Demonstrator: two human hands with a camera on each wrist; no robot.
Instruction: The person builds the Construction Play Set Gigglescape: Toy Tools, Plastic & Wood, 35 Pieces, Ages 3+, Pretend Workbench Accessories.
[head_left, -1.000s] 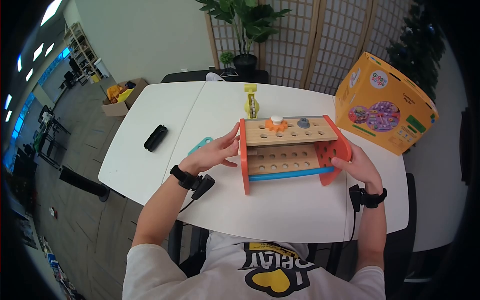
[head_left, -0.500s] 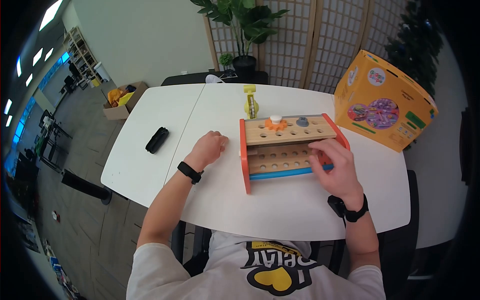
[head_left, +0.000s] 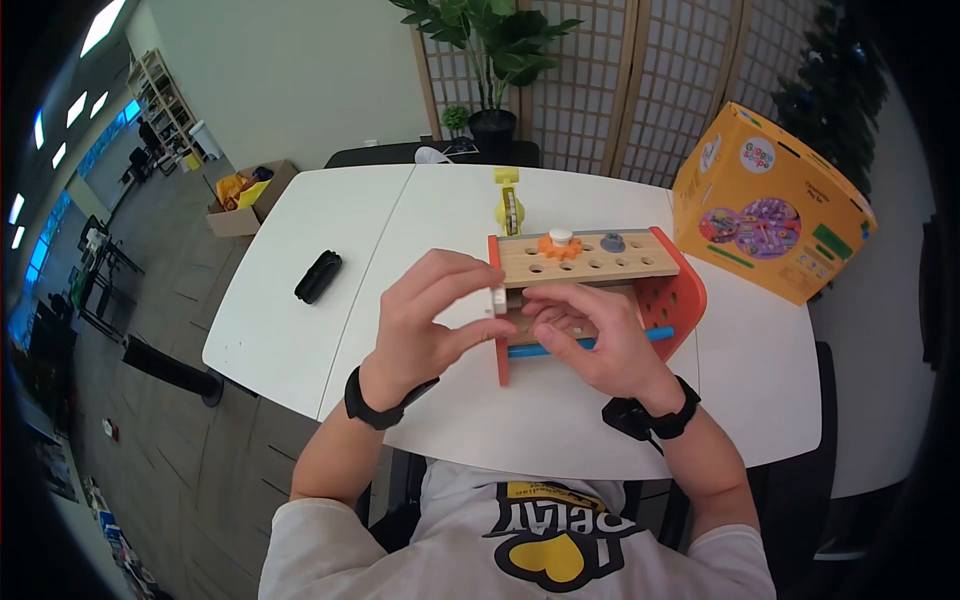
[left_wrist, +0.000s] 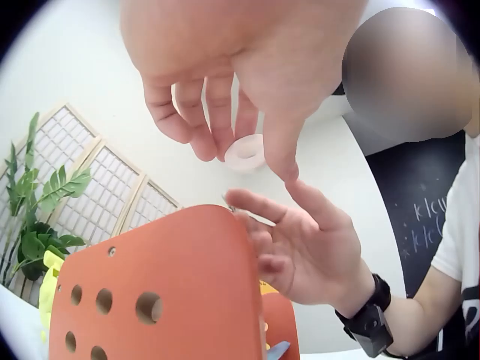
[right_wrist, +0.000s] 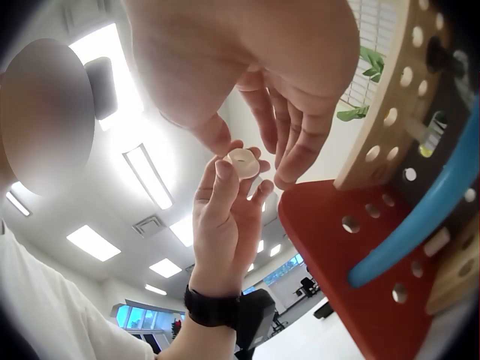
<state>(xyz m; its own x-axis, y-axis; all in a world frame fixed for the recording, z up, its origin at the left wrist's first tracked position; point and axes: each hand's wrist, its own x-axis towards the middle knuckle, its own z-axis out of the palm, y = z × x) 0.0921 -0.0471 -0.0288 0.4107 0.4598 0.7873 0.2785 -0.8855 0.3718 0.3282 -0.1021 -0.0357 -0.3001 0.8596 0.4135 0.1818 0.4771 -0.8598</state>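
Note:
At the left end of the wooden toy workbench [head_left: 590, 270], my left hand [head_left: 420, 315] pinches a small white round piece [head_left: 499, 300] between thumb and fingers. The right wrist view shows that white piece [right_wrist: 244, 163] with a hole or slot in its face. Close to its right, in front of the bench's open middle, my right hand [head_left: 600, 340] has its fingers loosely bent and holds nothing visible. A red side panel [left_wrist: 165, 262] stands just below both hands in the left wrist view. An orange gear [head_left: 560, 248] with a white knob and a grey piece [head_left: 612, 242] sit on top.
Behind the bench stands a yellow-green toy [head_left: 509, 205]. A large yellow box [head_left: 770, 205] is at the table's right, and a black case [head_left: 318, 277] lies at the left. The blue bar [head_left: 530, 351] crosses the bench's lower front.
My right hand has left the bench's right panel and moved left toward my left hand. My left hand went down to the table and came back to the left panel, now pinching the white piece.

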